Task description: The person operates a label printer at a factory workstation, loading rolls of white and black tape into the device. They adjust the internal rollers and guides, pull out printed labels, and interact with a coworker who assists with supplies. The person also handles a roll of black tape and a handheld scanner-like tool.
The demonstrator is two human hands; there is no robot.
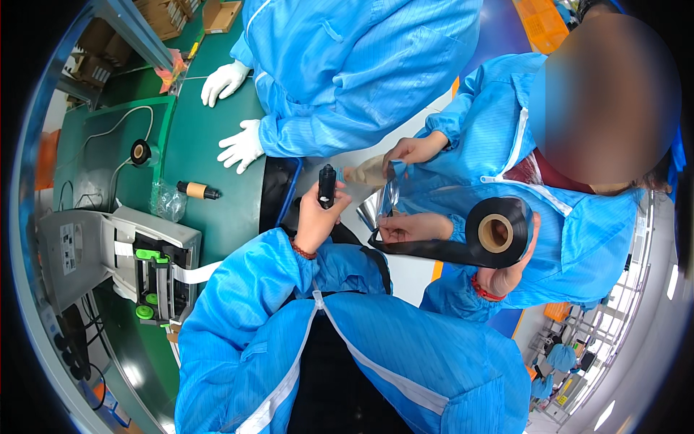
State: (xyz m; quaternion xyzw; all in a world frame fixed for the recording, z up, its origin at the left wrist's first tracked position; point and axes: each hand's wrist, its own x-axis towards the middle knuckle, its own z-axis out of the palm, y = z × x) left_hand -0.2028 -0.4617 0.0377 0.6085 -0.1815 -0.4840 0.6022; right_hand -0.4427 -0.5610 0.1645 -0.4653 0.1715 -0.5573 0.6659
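My left hand (316, 220) is closed around a small black ribbon spool (327, 184), held upright in front of my body. Over to the right, my right hand (506, 278) grips a large roll of black ribbon (473, 235) with a cardboard core facing up. A black strip runs left from this roll to a shiny silver leader (372, 207). Facing me, a co-worker pinches the silver leader and strip between a near hand (416, 228) and a far hand (418, 148). A blurred translucent piece (367, 173) lies between that far hand and my spool.
On the green table (224, 199) at left are a label printer (155, 253) with its cover raised, a black-and-tan roll (196, 190), a clear plastic bag (168, 201) and a small black roll (140, 151). Another person's white-gloved hands (241, 147) rest at the table edge.
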